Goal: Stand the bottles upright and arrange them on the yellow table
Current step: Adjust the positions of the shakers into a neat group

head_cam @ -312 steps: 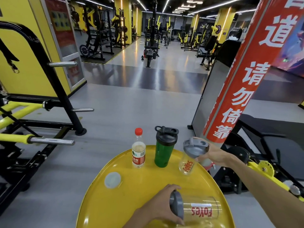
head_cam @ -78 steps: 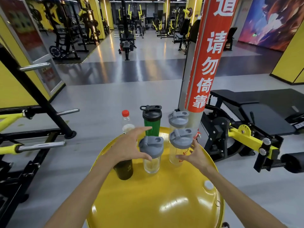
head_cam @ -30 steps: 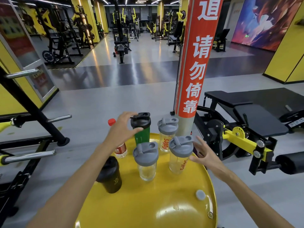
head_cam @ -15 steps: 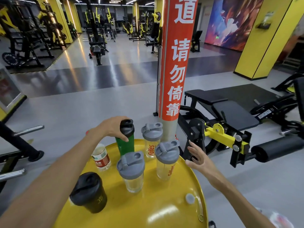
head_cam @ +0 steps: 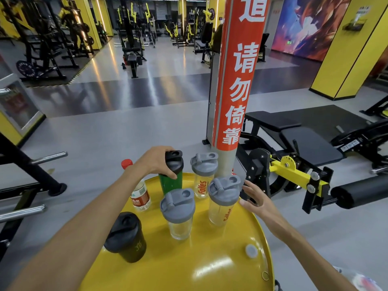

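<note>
Six bottles stand upright on the round yellow bench (head_cam: 210,267), so what seems left is tidying their spacing. The left hand (head_cam: 156,162) is closed around the black lid of the green shaker (head_cam: 170,181) at the far edge of the bench, its fingers wrapped over the lid's near side. The shaker's long axis runs vertical, so any shift would likely be a lift or slide from the top. The right hand (head_cam: 255,197) is open, fingers spread, hovering just beside the nearer clear shaker (head_cam: 223,201) and not quite touching it, as far as can be told. A second clear shaker (head_cam: 203,177) stands behind that one, close to the green shaker. A third clear shaker (head_cam: 178,213) sits toward the middle, a black tumbler (head_cam: 126,238) nearer the person on the left, and a red-capped water bottle (head_cam: 139,194) is partly hidden behind the left forearm. The left hand alone holds anything; the right is nearer the front right pair.
</note>
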The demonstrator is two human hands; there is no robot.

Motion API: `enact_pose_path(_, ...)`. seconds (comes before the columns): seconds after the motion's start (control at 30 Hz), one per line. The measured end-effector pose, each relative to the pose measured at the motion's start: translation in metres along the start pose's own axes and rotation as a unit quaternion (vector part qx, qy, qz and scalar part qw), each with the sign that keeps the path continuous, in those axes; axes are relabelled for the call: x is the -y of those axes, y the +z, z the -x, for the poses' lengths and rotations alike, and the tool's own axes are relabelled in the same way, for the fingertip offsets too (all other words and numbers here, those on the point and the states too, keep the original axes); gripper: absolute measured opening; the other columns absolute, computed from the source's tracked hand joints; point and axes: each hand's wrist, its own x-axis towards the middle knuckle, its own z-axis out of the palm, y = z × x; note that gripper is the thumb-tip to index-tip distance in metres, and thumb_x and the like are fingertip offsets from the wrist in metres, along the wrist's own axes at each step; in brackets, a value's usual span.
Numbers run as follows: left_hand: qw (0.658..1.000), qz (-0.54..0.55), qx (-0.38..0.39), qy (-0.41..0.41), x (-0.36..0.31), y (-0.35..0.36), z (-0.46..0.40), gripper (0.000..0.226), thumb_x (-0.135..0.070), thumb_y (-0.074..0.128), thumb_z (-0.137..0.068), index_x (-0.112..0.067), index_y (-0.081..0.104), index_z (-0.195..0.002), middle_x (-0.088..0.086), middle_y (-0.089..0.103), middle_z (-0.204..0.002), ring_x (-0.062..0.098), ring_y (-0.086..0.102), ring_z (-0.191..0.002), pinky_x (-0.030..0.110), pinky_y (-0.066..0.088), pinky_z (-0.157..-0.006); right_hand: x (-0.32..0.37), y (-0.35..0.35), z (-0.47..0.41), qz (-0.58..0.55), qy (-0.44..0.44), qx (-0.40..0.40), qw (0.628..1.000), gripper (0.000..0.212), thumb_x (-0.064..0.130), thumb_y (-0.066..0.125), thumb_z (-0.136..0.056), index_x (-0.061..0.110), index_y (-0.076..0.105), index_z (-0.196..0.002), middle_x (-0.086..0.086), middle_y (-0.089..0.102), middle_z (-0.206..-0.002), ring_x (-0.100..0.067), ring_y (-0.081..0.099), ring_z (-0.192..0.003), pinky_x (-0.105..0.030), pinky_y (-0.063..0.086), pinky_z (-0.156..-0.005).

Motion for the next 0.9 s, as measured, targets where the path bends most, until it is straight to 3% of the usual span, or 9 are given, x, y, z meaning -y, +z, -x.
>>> enact_pose_path(0.07, 1.0, -0.008, -0.001, 0.001, -0.001, 0.0, 0.002, 0.082, -0.041, 0.097, -0.053, -0.022, 0.059, -0.124, 0.0, 0.067, -0.118, 0.024, 0.062, -0.105, 0.041, 0.055, -0.089, 0.003, 0.001, -0.002, -0.001, -0.001, 0.0, 1.0, 0.109, 0.076, 0.078, -0.057, 0.037, 0.035, -0.15, 0.009, 0.042, -0.152, -0.009, 0.039, -0.14, -0.029, 0.037, -0.109)
enact_pose_path(0.2, 0.999, -0.043, 0.007, 0.0, -0.001, 0.001, 0.006, 0.093, -0.051, 0.093, -0.055, -0.025, 0.051, -0.134, -0.001, 0.062, -0.132, 0.025, 0.059, -0.116, 0.042, 0.052, -0.092, 0.009, 0.001, -0.008, -0.016, -0.01, 0.003, 1.0, 0.086, 0.072, 0.07, -0.072, 0.042, 0.04, -0.147, 0.014, 0.047, -0.149, -0.003, 0.043, -0.137, -0.034, 0.039, -0.112)
enact_pose_path(0.27, 0.998, -0.065, 0.013, 0.002, -0.001, -0.001, 0.008, 0.103, -0.057, 0.091, -0.057, -0.027, 0.044, -0.143, -0.002, 0.055, -0.143, 0.025, 0.055, -0.125, 0.043, 0.049, -0.097, 0.015, -0.001, -0.013, -0.028, -0.009, 0.003, 1.0, 0.076, 0.071, 0.063, -0.078, 0.042, 0.042, -0.145, 0.018, 0.05, -0.146, 0.002, 0.045, -0.134, -0.028, 0.039, -0.109)
enact_pose_path(0.37, 0.998, -0.064, 0.001, -0.009, 0.001, -0.015, 0.017, 0.11, -0.066, 0.085, -0.06, -0.035, 0.033, -0.151, -0.007, 0.04, -0.157, 0.023, 0.045, -0.138, 0.045, 0.043, -0.106, 0.027, -0.006, -0.024, -0.037, -0.022, -0.021, 0.999, 0.075, 0.077, 0.055, -0.081, 0.04, 0.044, -0.145, 0.02, 0.053, -0.143, 0.003, 0.045, -0.134, -0.034, 0.034, -0.115)
enact_pose_path(0.5, 0.995, -0.063, -0.073, -0.04, 0.032, -0.051, 0.042, 0.107, -0.077, 0.078, -0.057, -0.042, 0.037, -0.149, -0.007, 0.038, -0.16, 0.023, 0.039, -0.143, 0.05, 0.037, -0.114, 0.055, -0.008, -0.041, -0.016, -0.043, -0.019, 0.999, 0.035, 0.057, 0.04, -0.098, 0.049, 0.052, -0.13, 0.033, 0.057, -0.131, 0.012, 0.047, -0.127, -0.023, 0.037, -0.108)
enact_pose_path(0.63, 0.992, -0.011, -0.092, -0.086, 0.067, -0.065, 0.07, 0.118, -0.086, 0.074, -0.044, -0.041, 0.039, -0.148, -0.005, 0.04, -0.158, 0.023, 0.042, -0.141, 0.052, 0.039, -0.113, 0.08, -0.004, -0.061, -0.006, -0.07, -0.006, 0.998, 0.039, 0.056, 0.041, -0.099, 0.046, 0.051, -0.135, 0.031, 0.056, -0.134, 0.009, 0.047, -0.129, -0.024, 0.035, -0.104)
enact_pose_path(0.77, 0.985, 0.082, -0.105, -0.112, 0.083, -0.049, 0.082, 0.109, -0.056, 0.091, -0.058, -0.034, 0.038, -0.15, -0.002, 0.042, -0.155, 0.023, 0.044, -0.138, 0.048, 0.044, -0.109, 0.096, 0.009, -0.086, 0.025, -0.105, 0.016, 0.994, 0.053, 0.054, 0.049, -0.098, 0.031, 0.046, -0.146, 0.016, 0.051, -0.145, 0.002, 0.044, -0.133, -0.031, 0.034, -0.11)
enact_pose_path(0.9, 0.971, 0.166, -0.124, -0.117, 0.091, -0.033, 0.081, 0.106, -0.042, 0.095, -0.059, -0.029, 0.041, -0.148, 0.002, 0.049, -0.148, 0.025, 0.05, -0.132, 0.041, 0.048, -0.101, 0.112, 0.027, -0.104, 0.052, -0.115, 0.034, 0.991, 0.051, 0.045, 0.049, -0.099, 0.023, 0.046, -0.146, 0.007, 0.05, -0.145, -0.007, 0.046, -0.133, -0.019, 0.036, -0.098)
